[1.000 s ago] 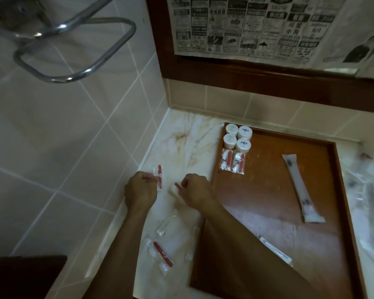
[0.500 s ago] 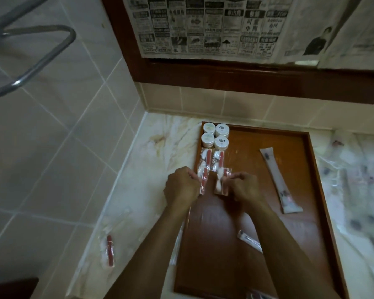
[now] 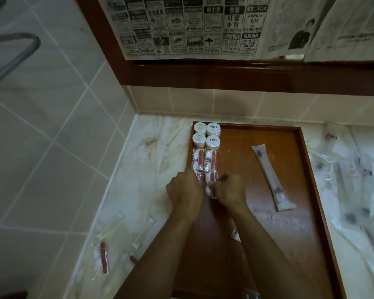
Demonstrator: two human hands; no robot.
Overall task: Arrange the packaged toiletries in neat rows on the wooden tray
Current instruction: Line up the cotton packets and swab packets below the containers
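A wooden tray [image 3: 307, 169] with a glossy reddish-brown finish is seen at the centre of the frame; blurred reflections are carried on its smooth floor. It is set on a polished marble-look countertop [image 3: 151, 152], pale with rust-coloured veins. Matt beige ceramic tiles [image 3: 52, 126] with pale grout lines are seen on the wall at the left. Clear, shiny plastic film is wrapped round the red-and-white packets [image 3: 204, 158] in the tray's upper left part and round the loose packets [image 3: 103, 260] at the lower left. Printed newspaper [image 3: 192, 26], matt, is hung at the top over a glossy dark wood frame [image 3: 225, 72]. A polished metal rail [image 3: 13, 57] is seen at the upper left.
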